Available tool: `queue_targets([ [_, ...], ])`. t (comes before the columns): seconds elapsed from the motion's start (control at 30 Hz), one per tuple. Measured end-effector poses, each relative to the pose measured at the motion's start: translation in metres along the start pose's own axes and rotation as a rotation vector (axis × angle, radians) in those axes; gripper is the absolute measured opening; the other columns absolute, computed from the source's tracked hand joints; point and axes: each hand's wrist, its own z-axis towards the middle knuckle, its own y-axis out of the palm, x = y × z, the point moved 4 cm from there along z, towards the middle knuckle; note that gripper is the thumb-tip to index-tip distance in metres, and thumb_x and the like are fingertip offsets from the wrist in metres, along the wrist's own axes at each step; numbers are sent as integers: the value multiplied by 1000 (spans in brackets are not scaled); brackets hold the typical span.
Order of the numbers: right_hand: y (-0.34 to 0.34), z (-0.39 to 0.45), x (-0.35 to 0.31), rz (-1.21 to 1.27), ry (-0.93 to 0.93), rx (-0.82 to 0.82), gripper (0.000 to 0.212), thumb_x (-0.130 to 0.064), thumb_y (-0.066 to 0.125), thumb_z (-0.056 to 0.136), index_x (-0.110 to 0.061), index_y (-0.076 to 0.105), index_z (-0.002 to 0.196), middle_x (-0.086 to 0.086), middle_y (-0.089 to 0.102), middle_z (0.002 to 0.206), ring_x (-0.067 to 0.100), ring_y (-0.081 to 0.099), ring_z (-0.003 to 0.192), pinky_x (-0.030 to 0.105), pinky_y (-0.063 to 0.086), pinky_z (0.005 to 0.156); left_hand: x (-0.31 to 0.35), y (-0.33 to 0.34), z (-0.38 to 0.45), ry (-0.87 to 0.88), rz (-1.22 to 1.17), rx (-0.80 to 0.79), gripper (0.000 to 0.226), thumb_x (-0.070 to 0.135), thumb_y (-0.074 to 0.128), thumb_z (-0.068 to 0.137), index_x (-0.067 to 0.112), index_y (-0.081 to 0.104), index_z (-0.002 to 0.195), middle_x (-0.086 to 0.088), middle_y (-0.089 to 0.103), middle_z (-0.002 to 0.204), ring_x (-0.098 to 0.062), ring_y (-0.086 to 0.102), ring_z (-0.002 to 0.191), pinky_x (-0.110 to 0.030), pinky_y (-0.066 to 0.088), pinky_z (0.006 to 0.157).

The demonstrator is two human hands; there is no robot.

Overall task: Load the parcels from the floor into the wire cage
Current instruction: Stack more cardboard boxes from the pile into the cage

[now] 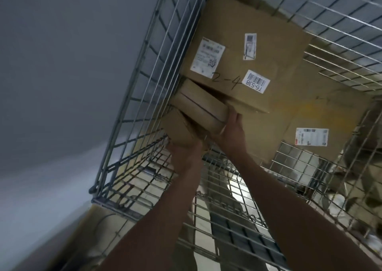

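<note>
Parcels are being wedged against the wire cage [144, 68] wall — filling the gap left of the big box [244, 49]. Right hand [229, 130] is gripping the upper small parcel [200, 107], left hand [186, 152] is cupping the lower one [177, 128] from beneath — its fingers hidden, so I cannot tell how tightly.

The boxes [237, 49] are plain brown cardboard with white labels [207, 58] printed in black barcodes; one box bears black handwriting. The cage [144, 88] is silver-grey wire in a grid pattern. The wall [62, 63] is flat grey.
</note>
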Motion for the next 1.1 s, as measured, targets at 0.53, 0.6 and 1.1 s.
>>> queue_targets([
  [0.53, -31, -114, 70, -118, 353, 230, 106, -45, 91, 65, -13, 31, 146, 14, 49, 133, 41, 65, 103, 47, 57, 68, 50, -15, 60, 598, 326, -90, 72, 22, 84, 77, 21, 44, 136, -5, 61, 126, -21, 61, 107, -32, 55, 72],
  [0.6, -31, -118, 73, -77, 378, 248, 106, -42, 91, 66, -14, 29, 147, 13, 47, 134, 38, 63, 104, 41, 53, 67, 71, -6, 77, 643, 313, -60, 63, 19, 83, 79, 16, 50, 133, -8, 63, 123, -24, 62, 107, -30, 50, 74],
  [1.1, 72, -63, 1, 1244, 761, 147, 52, -27, 65, 98, -20, 40, 143, 6, 59, 123, 23, 68, 101, 46, 63, 81, 26, 14, 97, 110, -216, -24, 66, 24, 79, 85, 15, 50, 144, -6, 57, 138, -25, 61, 116, -37, 53, 98],
])
